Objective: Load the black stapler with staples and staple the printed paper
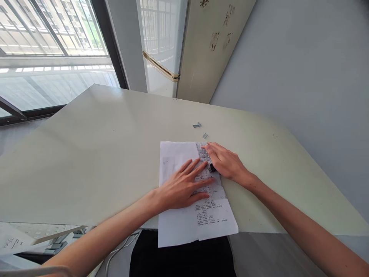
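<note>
Printed white paper sheets (184, 223) lie on a pale table (95, 154), hanging over its near edge. My left hand (184, 186) rests flat on the paper with fingers spread. My right hand (226, 161) is closed over a small black object (212, 168), probably a stapler, at the paper's right edge. Most of that object is hidden under the hand.
Two small strips of metal staples (197, 125) (205, 135) lie on the table just beyond the paper. A white refrigerator (173, 46) stands behind the table, a window (52, 50) at left and a grey wall at right. Cables and papers lie below the table's left edge.
</note>
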`<state>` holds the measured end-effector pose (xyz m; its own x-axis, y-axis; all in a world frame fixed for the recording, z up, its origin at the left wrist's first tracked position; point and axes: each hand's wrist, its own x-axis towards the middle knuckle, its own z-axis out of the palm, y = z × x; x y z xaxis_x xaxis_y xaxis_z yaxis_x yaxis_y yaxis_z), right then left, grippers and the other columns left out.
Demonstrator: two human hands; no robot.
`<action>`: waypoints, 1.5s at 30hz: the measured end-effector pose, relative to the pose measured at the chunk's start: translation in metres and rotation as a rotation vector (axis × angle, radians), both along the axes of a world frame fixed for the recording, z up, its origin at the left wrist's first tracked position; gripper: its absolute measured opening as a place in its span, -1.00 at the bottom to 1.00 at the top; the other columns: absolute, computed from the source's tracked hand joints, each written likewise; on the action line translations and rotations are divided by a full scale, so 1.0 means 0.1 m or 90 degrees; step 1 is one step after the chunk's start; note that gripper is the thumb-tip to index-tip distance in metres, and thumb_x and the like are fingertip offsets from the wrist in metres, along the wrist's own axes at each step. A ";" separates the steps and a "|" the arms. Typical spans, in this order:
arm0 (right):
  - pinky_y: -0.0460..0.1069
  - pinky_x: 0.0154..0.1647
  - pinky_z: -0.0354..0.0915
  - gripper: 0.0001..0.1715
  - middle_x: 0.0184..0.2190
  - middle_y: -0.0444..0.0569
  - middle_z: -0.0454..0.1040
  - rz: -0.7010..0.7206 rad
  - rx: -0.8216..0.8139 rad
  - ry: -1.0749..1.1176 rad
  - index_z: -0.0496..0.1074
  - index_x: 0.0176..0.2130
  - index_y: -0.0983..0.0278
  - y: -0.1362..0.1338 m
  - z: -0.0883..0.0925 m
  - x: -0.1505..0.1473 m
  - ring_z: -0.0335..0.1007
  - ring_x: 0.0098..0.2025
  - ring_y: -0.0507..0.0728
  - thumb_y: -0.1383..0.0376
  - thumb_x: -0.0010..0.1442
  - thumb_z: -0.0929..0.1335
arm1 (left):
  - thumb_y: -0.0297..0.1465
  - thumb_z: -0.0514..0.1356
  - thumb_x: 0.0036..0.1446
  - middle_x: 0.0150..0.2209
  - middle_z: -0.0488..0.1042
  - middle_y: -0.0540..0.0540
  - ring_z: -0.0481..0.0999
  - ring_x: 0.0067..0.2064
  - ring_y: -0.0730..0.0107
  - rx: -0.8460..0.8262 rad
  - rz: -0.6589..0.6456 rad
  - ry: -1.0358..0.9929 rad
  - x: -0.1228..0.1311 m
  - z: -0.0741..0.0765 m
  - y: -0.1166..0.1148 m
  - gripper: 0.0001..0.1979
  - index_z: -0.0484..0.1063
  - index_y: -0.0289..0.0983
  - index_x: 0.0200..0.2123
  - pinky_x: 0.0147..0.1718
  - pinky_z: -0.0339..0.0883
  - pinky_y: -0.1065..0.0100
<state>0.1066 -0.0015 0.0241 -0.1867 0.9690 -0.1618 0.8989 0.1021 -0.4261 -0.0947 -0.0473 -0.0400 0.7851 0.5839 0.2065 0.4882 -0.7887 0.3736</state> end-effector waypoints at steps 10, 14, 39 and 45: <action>0.29 0.49 0.10 -0.32 0.46 -0.11 0.29 -0.007 -0.007 -0.007 0.46 0.28 0.10 0.01 0.00 -0.01 0.09 0.53 0.24 0.03 0.55 0.00 | -0.04 0.06 0.50 0.59 -0.16 -0.06 -0.15 0.58 -0.09 -0.008 0.006 -0.017 0.00 -0.02 0.00 -0.48 0.32 -0.02 0.41 0.52 -0.15 -0.15; 0.31 0.45 0.14 -0.32 0.44 -0.10 0.32 -0.008 0.006 -0.008 0.51 0.23 0.08 0.02 -0.04 -0.02 0.14 0.51 0.28 0.01 0.55 0.00 | -0.04 0.06 0.50 0.59 -0.17 -0.06 -0.16 0.58 -0.09 -0.011 0.005 -0.014 0.00 -0.02 -0.01 -0.48 0.32 -0.03 0.41 0.52 -0.14 -0.17; 0.15 0.36 0.28 -0.37 0.26 -0.03 0.52 0.011 0.193 0.188 0.49 0.20 0.11 -0.07 -0.16 0.18 0.38 0.34 0.19 0.05 0.57 0.00 | -0.06 0.06 0.50 0.58 -0.14 -0.05 -0.13 0.57 -0.13 -0.015 0.013 -0.004 -0.14 0.04 0.01 -0.47 0.28 0.01 0.44 0.50 -0.06 -0.18; 0.21 0.15 0.40 -0.50 0.05 0.05 0.63 0.191 0.194 0.129 0.50 0.13 0.12 -0.27 -0.30 0.68 0.53 0.07 0.29 -0.09 0.48 0.23 | -0.06 0.09 0.49 0.57 -0.09 0.02 -0.04 0.56 -0.08 -0.006 -0.004 0.011 -0.39 0.12 0.07 -0.44 0.19 0.08 0.48 0.50 -0.02 -0.13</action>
<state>0.1742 -0.0287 -0.0062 -0.4641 0.8651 0.1902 0.7126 0.4922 -0.4999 -0.1336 -0.0399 -0.0275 0.7920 0.5807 0.1883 0.4896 -0.7885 0.3723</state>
